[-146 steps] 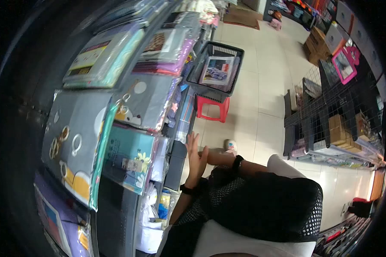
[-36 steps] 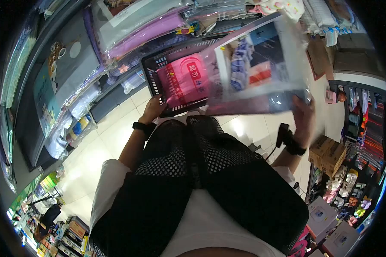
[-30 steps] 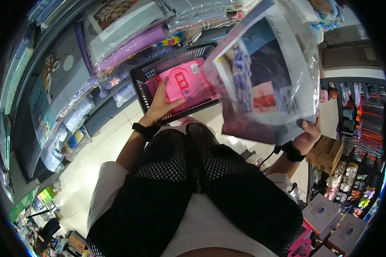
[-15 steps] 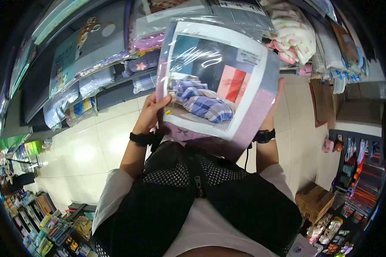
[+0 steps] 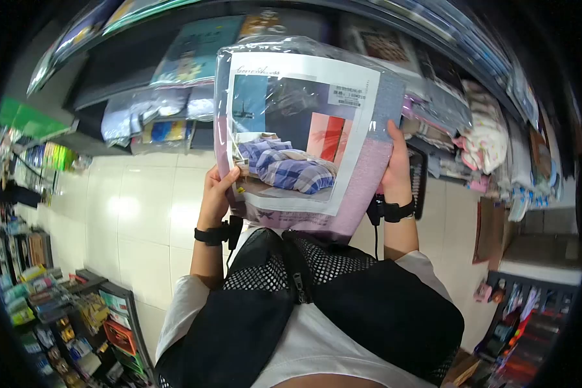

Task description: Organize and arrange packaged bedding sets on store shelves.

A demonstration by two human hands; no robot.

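clear plastic bedding pack [image 5: 297, 136], pink and grey, printed photo of a plaid duvet on its face, held upright just in front of the shelf [image 5: 174, 71]. left hand [image 5: 215, 194]: grip clamped on the pack's lower left edge. right hand [image 5: 394, 165]: grip clamped on its right edge. more bagged bedding [image 5: 478, 139] stacked on the shelf; white floor tiles [image 5: 142, 207] below the shelf

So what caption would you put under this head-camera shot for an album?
Both hands, left hand and right hand, hold up a plastic-wrapped bedding pack before stocked shop shelves.
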